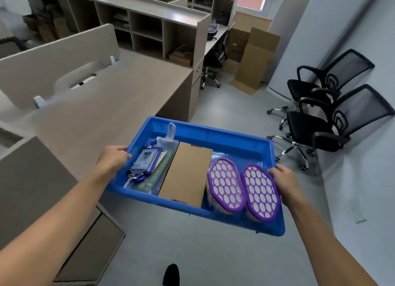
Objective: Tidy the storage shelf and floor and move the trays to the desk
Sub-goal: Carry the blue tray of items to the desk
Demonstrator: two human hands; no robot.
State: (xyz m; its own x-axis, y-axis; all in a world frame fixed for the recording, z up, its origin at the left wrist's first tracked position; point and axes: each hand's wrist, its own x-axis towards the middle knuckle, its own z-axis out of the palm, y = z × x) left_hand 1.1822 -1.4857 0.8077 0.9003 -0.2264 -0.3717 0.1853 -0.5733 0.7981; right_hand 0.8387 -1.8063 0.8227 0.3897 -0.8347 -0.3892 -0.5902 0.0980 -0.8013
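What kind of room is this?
Probably an office. There are long desks with dividers, black swivel chairs, and cubby shelves along the back.

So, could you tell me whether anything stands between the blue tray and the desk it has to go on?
Nothing visible does. The blue tray, held by the left hand and right hand, is in the air beside the desk, whose near surface is bare. The partition panel stands further back.

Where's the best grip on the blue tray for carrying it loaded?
The two short end rims of the blue tray, one from each side, as the left hand and right hand do now. It is long and loaded, so end grips likely keep it level.
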